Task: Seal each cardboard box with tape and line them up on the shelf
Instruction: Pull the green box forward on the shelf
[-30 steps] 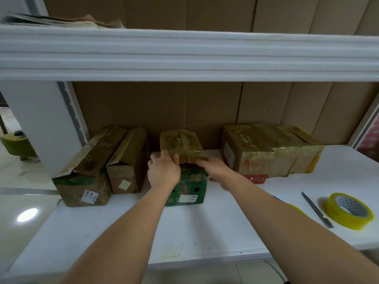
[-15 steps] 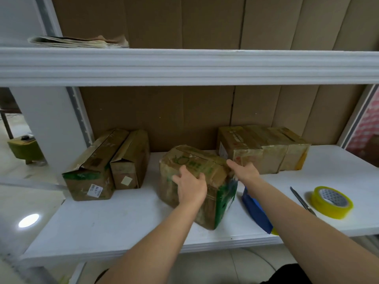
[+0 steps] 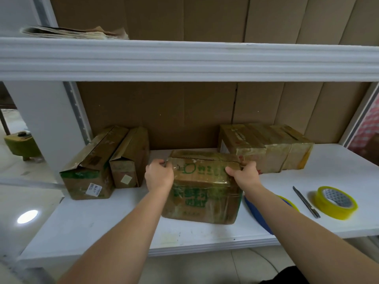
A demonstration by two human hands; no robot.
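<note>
From my head camera, I have the cardboard box [image 3: 202,187] at the middle of the lower shelf [image 3: 127,222], out near the front edge. My left hand [image 3: 159,177] grips its top left corner, and my right hand [image 3: 243,174] grips the top right corner, fingers curled over the edge.

The top seam looks slightly parted, so I judge that the job now is to square the box to me and hold the flaps flat for taping. I would keep both grips low on the corners, press the flaps level and leave the seam bare.

The yellow tape roll [image 3: 336,202] lies at three o'clock from the box, with the knife [image 3: 306,202] just beside it. Sealed boxes [image 3: 266,148] stand at one o'clock, and two more boxes [image 3: 106,160] at ten o'clock.
</note>
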